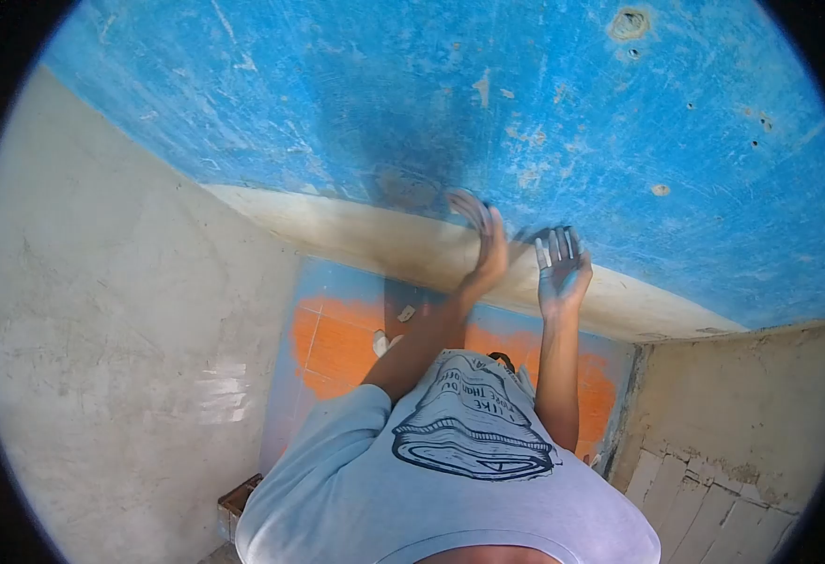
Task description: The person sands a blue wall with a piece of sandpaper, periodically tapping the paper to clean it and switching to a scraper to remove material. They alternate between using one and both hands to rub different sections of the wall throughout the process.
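Note:
My left hand [488, 246] is raised in front of the blue wall [365, 103], its fingers stretched out and slightly blurred by motion. Beside it, to the right, my right hand [565, 273] is turned palm up with its fingers apart. White, powdery-looking marks cover several fingers of the right hand. Nothing shows in either hand. Both hands overlap the cream band [337, 221] along the bottom of the blue wall in this view, and a shadow falls on the wall above them.
Chips and small holes [630, 24] mark the blue wall. A bare grey wall [121, 244] stands at left, a stained beige wall [741, 395] at right. Below lies an orange-painted floor [333, 343]. A dark-edged box [234, 503] sits at lower left.

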Demonstrator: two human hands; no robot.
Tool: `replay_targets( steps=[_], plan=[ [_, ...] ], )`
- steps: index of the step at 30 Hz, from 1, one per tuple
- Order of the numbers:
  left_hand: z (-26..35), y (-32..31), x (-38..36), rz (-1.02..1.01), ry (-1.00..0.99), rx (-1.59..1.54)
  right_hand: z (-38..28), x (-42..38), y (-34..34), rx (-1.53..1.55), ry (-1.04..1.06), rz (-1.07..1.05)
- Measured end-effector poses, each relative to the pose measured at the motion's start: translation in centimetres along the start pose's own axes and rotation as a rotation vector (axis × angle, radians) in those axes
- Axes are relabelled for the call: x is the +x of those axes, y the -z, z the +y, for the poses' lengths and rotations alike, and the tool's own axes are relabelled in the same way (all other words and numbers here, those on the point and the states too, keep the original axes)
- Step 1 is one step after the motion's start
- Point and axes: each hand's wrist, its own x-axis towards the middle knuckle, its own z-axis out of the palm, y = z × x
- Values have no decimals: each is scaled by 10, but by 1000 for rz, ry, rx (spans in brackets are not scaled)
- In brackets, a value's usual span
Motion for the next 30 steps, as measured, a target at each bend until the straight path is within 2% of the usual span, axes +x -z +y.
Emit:
replay_targets(
  steps=[2,3,5,6,8,10,12,13,15,18,19,21,23,25,27,30],
  plan=[
    [-25,2,-35,165,-378,-525,-6,2,-3,22,-4,-4],
    [-27,14,-18,254,-369,-622,-10,2,-2,27,-5,-3],
    [-5,114,2,403,-296,-987,-12,0,1,18,-2,-14],
    [-27,137,39,453,-272,-990,-13,0,1,18,5,-20],
    [-35,142,68,515,-215,-906,-6,-4,1,-11,24,-20],
    [-26,134,58,550,-145,-735,-2,-4,-3,-28,27,-24],
    [-16,76,-6,473,-320,-364,4,-3,-8,-35,-2,-33],
    [-41,20,-37,0,-241,-1079,6,-2,-11,-47,13,-21],
    [14,66,-107,-17,-202,-634,6,2,-16,-73,37,4],
    [-40,33,-2,307,-206,-768,3,3,-11,-61,8,-33],
    [-76,46,38,326,-283,-598,2,1,-11,-70,14,-38],
    [-97,86,65,268,-293,-856,4,-6,-11,-77,26,-50],
    [-59,150,63,82,-139,-1698,7,-10,-14,-86,40,-45],
    [-30,96,20,466,-182,-888,13,-6,-27,-116,61,-32],
    [21,92,-84,90,-95,-1174,17,-7,-35,-172,97,17],
    [-2,107,-54,30,-95,-1385,16,-6,-37,-184,88,-12]
  ],
)
